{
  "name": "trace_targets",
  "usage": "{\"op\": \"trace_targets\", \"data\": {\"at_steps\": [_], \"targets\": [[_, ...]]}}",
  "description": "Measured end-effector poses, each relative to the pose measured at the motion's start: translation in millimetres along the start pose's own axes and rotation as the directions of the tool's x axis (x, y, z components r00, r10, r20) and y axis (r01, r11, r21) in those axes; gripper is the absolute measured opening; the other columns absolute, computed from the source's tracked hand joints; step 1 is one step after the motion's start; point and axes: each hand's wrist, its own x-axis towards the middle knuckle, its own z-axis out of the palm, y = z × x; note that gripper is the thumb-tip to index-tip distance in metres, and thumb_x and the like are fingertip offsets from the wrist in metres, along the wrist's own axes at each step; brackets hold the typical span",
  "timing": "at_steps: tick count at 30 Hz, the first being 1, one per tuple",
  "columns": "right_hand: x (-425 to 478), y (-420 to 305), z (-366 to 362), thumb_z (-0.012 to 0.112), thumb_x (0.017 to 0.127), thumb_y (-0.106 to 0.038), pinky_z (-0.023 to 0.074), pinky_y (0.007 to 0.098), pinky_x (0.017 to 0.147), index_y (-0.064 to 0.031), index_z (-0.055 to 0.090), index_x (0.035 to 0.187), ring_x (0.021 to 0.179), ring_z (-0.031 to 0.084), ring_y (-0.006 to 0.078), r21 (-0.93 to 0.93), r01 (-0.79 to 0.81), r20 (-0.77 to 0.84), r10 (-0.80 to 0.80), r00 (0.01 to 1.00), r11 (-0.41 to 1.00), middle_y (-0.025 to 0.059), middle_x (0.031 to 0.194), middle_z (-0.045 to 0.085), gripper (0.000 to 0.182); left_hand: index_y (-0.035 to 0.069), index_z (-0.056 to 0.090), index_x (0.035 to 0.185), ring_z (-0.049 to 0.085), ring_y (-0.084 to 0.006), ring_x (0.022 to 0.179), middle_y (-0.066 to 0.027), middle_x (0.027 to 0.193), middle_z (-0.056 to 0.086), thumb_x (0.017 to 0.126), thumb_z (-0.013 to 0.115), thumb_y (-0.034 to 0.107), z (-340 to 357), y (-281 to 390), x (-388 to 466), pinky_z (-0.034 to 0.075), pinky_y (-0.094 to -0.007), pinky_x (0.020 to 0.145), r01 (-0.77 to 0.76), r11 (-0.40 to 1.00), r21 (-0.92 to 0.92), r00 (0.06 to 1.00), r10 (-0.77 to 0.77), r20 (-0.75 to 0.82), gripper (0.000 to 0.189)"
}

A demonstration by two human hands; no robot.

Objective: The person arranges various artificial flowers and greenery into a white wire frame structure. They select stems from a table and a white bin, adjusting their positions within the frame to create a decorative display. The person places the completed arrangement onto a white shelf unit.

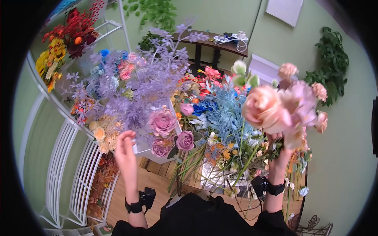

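Observation:
My right hand (279,150) is closed around the stems of a bunch of pink and lilac artificial flowers (265,110). Large blooms stand above the fingers and partly hide them; pale green buds (239,67) rise at the bunch's left. My left hand (125,146) is raised with loosely bent fingers and nothing visible in it. Just left of it are cream artificial flowers (103,134). To its right, mauve roses (162,122) hang by a white box (156,156), below tall purple foliage sprays (141,85).
A wooden table (156,168) bears heaped stems, with blue foliage (227,109) in the middle. White metal racks (59,165) stand at left, holding sunflowers (53,56) and red flowers (75,32). A dark side table (206,41) stands by the wall. Black straps with small devices circle both wrists.

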Motion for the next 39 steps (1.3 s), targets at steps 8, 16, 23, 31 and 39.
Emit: {"op": "trace_targets", "data": {"at_steps": [8,16,23,31,39], "targets": [[16.6,-31.4,137.0,0.040,0.086,-0.026,0.0410,0.0259,0.068,-0.0038,0.046,0.103,0.079,0.050,0.0137,0.111,-0.177,0.403,0.119,0.907,0.978,0.0049,0.091,0.051,0.028,-0.004,0.040,0.109,0.047,-0.0296,0.096,-0.0192,0.102,0.047,0.082,0.045,0.020,51.9,-10.0,-32.5,0.035,-0.0338,0.083,-0.162,0.979,0.123,0.906,0.098,0.412,0.037],[20.8,36.3,201.5,0.052,0.081,-0.023,0.0293,0.0218,0.046,0.0015,0.050,0.067,0.053,0.034,0.0050,-0.324,0.267,0.809,0.120,0.576,0.908,-0.0013,0.056,0.040,0.029,-0.006,0.038,0.108,0.040,-0.0378,0.099,-0.0239,0.104,0.044,0.078,0.051,0.017,54.8,-5.8,-31.0,0.034,-0.0395,0.084,-0.243,0.952,0.185,0.874,0.132,0.468,0.040],[19.1,88.2,194.5,0.056,0.073,-0.019,0.0430,0.0310,0.061,-0.0009,0.057,0.086,0.067,0.056,0.0199,-0.628,0.497,0.775,0.541,0.326,0.600,0.0111,0.076,0.059,0.023,-0.003,0.046,0.101,0.049,-0.0335,0.087,-0.0195,0.096,0.050,0.076,0.052,0.014,43.3,1.8,-27.6,0.040,-0.0373,0.076,-0.158,0.975,0.154,0.888,0.072,0.454,0.030],[40.9,116.5,165.7,0.055,0.068,-0.009,0.0426,0.0327,0.061,-0.0029,0.056,0.084,0.065,0.052,0.0284,-0.219,0.754,0.955,0.293,0.036,0.620,0.0135,0.071,0.055,0.017,-0.002,0.053,0.087,0.053,-0.0269,0.080,-0.0137,0.084,0.055,0.076,0.046,0.003,3.2,18.4,-41.8,0.041,-0.0326,0.077,-0.398,0.895,0.200,0.914,0.405,0.009,0.014],[39.5,59.7,135.4,0.054,0.077,-0.020,0.0416,0.0316,0.072,-0.0042,0.045,0.111,0.086,0.052,0.0232,-0.549,0.530,0.800,0.221,0.558,0.646,0.0141,0.100,0.050,0.038,0.000,0.035,0.114,0.030,-0.0277,0.112,-0.0158,0.120,0.031,0.077,0.045,0.007,-23.8,17.4,-39.4,0.025,-0.0374,0.093,-0.151,0.875,0.460,0.892,0.321,-0.319,0.039]]}}
